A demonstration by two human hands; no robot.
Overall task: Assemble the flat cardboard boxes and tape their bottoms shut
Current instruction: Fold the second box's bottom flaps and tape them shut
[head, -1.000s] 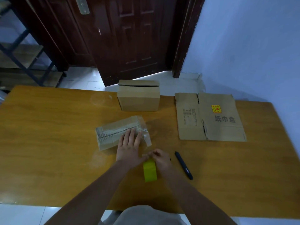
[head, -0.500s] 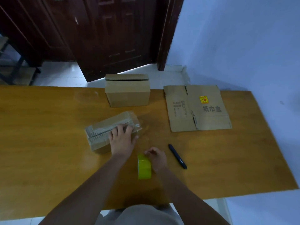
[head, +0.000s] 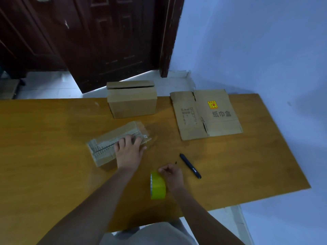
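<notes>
Two hands work: the left hand (head: 128,152) presses flat, fingers straight, on the taped box (head: 113,144); just right, the right hand (head: 170,175) grips the green tape roll (head: 158,185).

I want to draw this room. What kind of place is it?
Probably a plain room in a home, used for packing. A wooden table stands by a dark door and a bare wall, with cardboard boxes and a tape roll on it.
</notes>
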